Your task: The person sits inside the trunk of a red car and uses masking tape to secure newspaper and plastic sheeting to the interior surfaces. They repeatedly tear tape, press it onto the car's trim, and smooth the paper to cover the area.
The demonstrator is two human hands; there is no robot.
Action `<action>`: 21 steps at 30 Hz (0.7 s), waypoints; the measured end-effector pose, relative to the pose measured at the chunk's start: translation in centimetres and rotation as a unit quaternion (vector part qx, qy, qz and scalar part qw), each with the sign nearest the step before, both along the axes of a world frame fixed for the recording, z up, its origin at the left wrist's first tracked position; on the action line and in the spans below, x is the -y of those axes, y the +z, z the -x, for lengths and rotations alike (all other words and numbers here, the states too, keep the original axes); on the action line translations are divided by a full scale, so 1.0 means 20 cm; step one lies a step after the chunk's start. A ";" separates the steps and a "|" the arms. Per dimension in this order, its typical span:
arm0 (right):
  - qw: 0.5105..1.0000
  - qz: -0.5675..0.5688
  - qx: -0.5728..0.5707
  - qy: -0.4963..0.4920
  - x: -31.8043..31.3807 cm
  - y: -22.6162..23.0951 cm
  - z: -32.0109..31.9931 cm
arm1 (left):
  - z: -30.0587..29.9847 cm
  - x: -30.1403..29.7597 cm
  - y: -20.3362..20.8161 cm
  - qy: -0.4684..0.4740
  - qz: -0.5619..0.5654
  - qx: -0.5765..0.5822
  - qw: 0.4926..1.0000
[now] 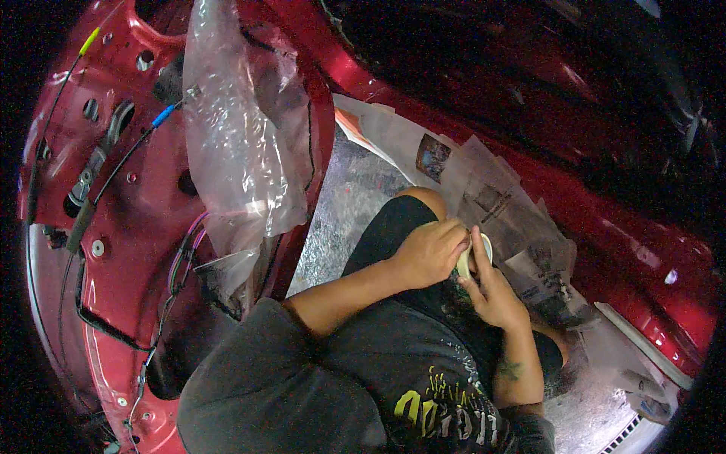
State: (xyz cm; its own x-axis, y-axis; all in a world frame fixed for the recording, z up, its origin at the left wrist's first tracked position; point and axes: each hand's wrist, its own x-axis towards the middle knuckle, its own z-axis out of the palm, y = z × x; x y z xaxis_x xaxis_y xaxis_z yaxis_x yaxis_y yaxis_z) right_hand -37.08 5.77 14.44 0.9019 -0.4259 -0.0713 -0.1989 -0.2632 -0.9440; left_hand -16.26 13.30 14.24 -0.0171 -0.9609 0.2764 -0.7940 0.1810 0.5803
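Observation:
A roll of pale cream masking tape (463,265) is held up between my two hands, above my lap. My right hand (495,293) grips the roll, its fingers lying along and over the ring. Against the roll's left edge, my left hand (432,253) is closed, its fingertips bunched together at the tape. Whether a loose tape end sits between those fingertips is too small to tell.
To the left stands a red car door (144,303) with bare wiring, cables and loose plastic sheeting (234,121). Newspaper sheets (484,197) line the red body sill (605,204) on the right. Grey speckled floor (340,204) shows between them.

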 end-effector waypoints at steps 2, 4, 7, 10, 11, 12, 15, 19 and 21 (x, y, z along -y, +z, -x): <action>0.998 0.006 0.015 -0.057 0.01 0.04 -0.01 | -0.01 0.02 0.05 0.003 -0.004 -0.154 0.988; 0.967 0.173 0.052 -0.179 0.04 0.09 -0.02 | -0.10 0.05 0.13 -0.033 -0.064 -0.331 0.941; 0.934 0.223 0.143 -0.241 0.10 0.19 -0.06 | -0.19 0.05 0.31 -0.018 0.030 -0.228 0.973; 0.906 0.304 0.124 -0.266 0.23 0.29 -0.17 | -0.21 0.05 0.41 0.065 -0.019 -0.394 0.916; 0.893 0.348 0.083 -0.272 0.30 0.32 -0.22 | -0.21 0.05 0.41 0.086 0.020 -0.362 0.928; 0.910 0.303 -0.007 -0.282 0.33 0.34 -0.24 | -0.21 0.05 0.39 0.108 0.058 -0.328 0.937; 0.737 0.476 0.153 -0.455 0.50 0.32 -0.46 | -0.27 0.05 0.22 0.195 0.190 -0.306 0.912; 0.637 0.248 0.458 -0.568 0.66 0.27 -0.61 | -0.60 0.07 -0.11 0.290 0.183 -0.456 0.821; 0.763 0.388 0.320 -0.408 0.70 0.22 -0.78 | -0.76 0.10 -0.24 0.309 0.138 -0.481 0.809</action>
